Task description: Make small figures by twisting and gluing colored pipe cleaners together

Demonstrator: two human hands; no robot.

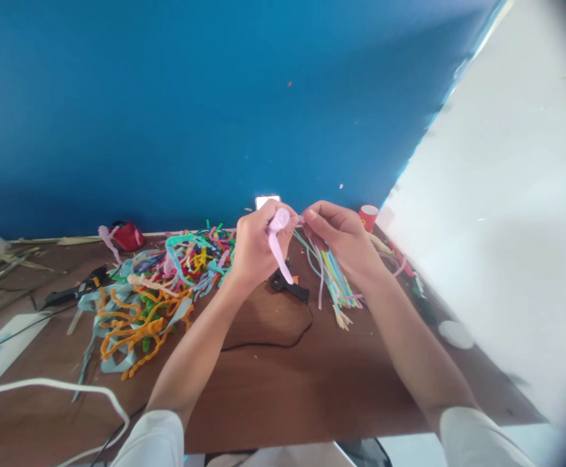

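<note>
Lilac fuzzy strip point(279, 250), its top wound into a coil, sits mid-air above a brown table point(273, 389), gripped in the curled fingers of a person's left hand point(256, 241) while the right hand point(338, 233) pinches a thin pale tip point(301, 220) between thumb and forefinger; whether both belong to one piece cannot be told. A slack left grip could let the coil spring loose, and a hard tug from the right could bend or strip the tip. Below, the strip's tail could snag on what looks like a black glue gun point(292, 287), whose cord point(283, 345) trails across the tabletop.
</note>
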